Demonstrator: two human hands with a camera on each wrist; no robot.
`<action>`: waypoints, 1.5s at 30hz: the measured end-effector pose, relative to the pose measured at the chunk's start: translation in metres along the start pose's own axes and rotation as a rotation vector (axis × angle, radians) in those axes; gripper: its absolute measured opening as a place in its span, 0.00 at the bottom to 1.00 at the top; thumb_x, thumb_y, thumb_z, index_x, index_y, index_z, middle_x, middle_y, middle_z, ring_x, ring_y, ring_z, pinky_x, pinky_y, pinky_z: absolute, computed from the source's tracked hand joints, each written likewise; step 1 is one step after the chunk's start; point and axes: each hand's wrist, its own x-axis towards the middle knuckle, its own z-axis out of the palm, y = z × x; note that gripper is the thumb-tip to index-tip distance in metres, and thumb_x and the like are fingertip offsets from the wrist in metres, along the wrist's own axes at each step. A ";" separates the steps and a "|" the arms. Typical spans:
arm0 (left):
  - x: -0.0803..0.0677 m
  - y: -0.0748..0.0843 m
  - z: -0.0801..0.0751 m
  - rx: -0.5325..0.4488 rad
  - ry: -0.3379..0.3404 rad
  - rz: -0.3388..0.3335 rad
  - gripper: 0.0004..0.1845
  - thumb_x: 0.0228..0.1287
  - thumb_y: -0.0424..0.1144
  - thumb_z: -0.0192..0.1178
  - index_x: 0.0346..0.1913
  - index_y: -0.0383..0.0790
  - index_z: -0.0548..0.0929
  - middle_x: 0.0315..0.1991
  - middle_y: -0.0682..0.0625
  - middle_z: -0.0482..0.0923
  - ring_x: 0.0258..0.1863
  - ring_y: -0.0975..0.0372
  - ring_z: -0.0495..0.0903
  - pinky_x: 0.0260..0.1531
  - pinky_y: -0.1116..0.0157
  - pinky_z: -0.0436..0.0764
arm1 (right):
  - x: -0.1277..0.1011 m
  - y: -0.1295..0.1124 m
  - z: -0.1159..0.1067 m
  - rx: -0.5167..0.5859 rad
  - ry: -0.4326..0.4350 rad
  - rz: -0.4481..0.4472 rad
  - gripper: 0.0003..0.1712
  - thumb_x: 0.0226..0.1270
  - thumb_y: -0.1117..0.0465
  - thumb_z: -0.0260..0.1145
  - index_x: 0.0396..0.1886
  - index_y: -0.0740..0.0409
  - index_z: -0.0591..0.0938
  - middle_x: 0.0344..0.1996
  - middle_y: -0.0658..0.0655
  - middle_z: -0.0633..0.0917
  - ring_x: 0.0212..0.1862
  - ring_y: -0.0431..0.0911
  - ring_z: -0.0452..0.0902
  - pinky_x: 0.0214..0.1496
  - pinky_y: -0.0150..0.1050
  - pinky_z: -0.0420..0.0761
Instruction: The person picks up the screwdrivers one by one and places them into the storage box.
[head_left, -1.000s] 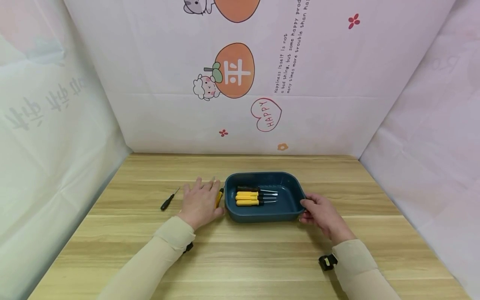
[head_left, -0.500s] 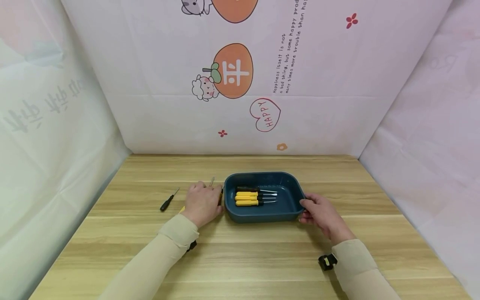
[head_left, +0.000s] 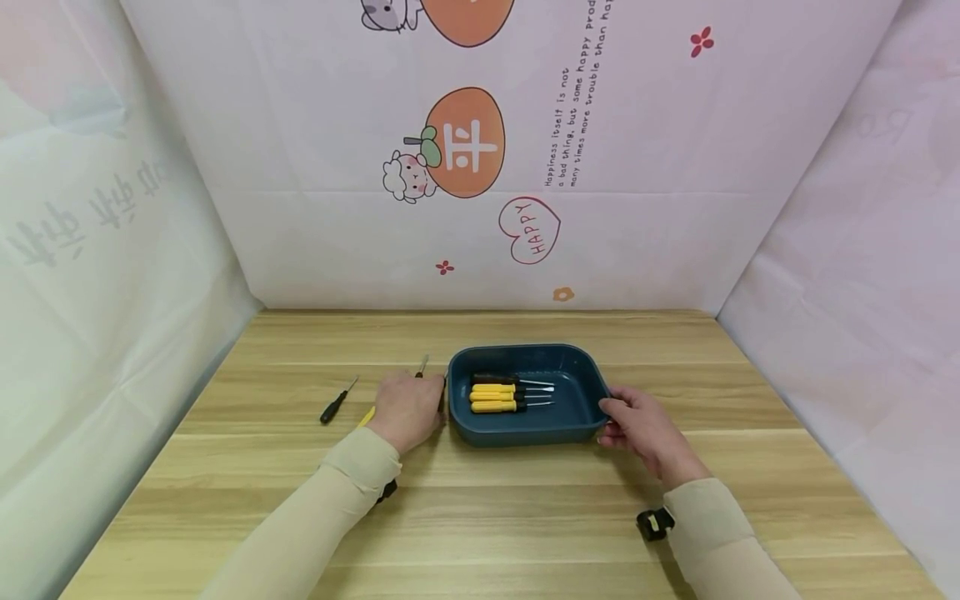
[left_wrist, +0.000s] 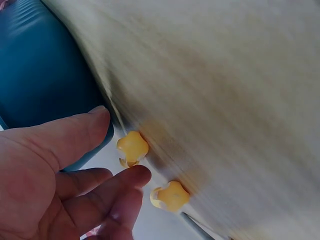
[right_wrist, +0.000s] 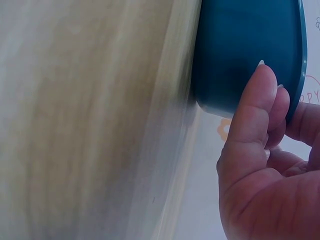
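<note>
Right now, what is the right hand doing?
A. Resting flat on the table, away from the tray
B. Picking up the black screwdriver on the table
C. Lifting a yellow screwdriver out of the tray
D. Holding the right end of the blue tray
D: the right hand has its fingers curled on the right end of the blue tray; the right wrist view shows this too.

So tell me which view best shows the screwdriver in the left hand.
The left wrist view: the left hand curls round the yellow handle end of the screwdriver, seen close though blurred. The head view shows only the tip and a sliver of handle past the knuckles. The right wrist view misses it entirely.
</note>
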 end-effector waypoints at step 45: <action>-0.003 -0.008 -0.008 -0.124 -0.109 -0.120 0.03 0.67 0.36 0.69 0.38 0.40 0.87 0.32 0.47 0.86 0.30 0.58 0.83 0.33 0.56 0.85 | 0.002 0.003 -0.001 -0.003 0.007 0.002 0.27 0.84 0.59 0.52 0.74 0.69 0.67 0.35 0.54 0.78 0.33 0.41 0.78 0.39 0.36 0.88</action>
